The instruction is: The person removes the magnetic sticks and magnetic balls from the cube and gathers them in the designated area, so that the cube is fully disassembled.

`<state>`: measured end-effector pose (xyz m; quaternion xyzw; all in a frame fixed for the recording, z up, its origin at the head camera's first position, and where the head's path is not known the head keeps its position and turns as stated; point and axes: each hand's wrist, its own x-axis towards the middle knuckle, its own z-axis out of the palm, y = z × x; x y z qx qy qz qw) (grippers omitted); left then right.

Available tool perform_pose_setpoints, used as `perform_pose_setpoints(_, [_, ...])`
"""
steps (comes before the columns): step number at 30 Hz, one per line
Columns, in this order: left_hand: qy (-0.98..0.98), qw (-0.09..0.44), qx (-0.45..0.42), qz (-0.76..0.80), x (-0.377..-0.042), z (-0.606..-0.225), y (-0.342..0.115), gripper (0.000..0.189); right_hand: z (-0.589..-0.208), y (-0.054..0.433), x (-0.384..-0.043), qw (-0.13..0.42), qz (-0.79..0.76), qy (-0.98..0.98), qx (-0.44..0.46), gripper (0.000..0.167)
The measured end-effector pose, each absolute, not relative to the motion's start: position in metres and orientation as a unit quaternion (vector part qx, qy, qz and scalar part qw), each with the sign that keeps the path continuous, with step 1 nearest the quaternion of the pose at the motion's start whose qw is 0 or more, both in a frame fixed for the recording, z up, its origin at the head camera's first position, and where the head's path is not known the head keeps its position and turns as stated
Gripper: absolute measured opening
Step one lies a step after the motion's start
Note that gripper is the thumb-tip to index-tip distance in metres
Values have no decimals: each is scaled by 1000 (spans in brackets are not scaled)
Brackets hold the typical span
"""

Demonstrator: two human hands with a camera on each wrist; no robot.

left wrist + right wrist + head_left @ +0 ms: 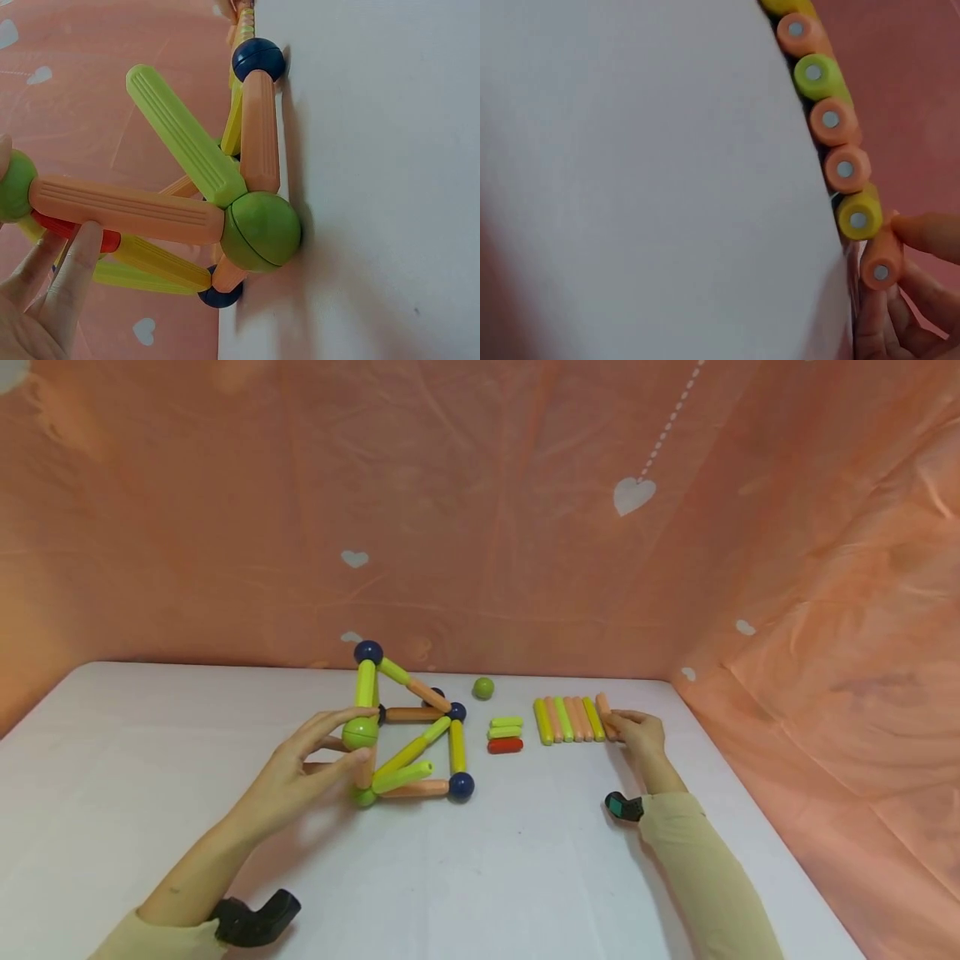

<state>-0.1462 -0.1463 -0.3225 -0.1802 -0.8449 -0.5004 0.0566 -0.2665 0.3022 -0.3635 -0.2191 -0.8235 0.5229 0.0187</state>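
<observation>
Orange, yellow and lime sticks with navy and lime balls make up a plastic frame (406,756), standing on the white-covered desk (540,877). The person's left hand (288,772) is at the frame's left side, its grip clasped on the lime ball (360,733) above the near lower corner. From that corner a lime stick (408,774) juts out, its far end free.

Well to the right of the frame, near the desk's right edge, the right hand (641,737) pinches an orange ribbed stick (883,259), tilted, a grey disc in its end. It is just beside a row of six sticks (563,720); I cannot tell whether they touch. Just right of the frame, short of that row, lie two short lime bars (504,732) and a red bar (505,746). A loose lime ball (483,688) sits right of the frame's far side, close to the desk's back edge. White surface stretches left and near of the frame.
</observation>
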Motion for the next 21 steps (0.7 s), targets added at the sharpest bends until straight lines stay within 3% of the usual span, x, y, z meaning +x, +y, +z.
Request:
perform_pose_setpoints(11, [-849,67,-178,-493,-146,-323,-146,44,-364,297,-266,8,498,-838,-223,45])
perform_pose_setpoints(21, [-849,61,-177,-494,-146,-321,-146,44,-344,270,-251,65,507,-844,-160,36])
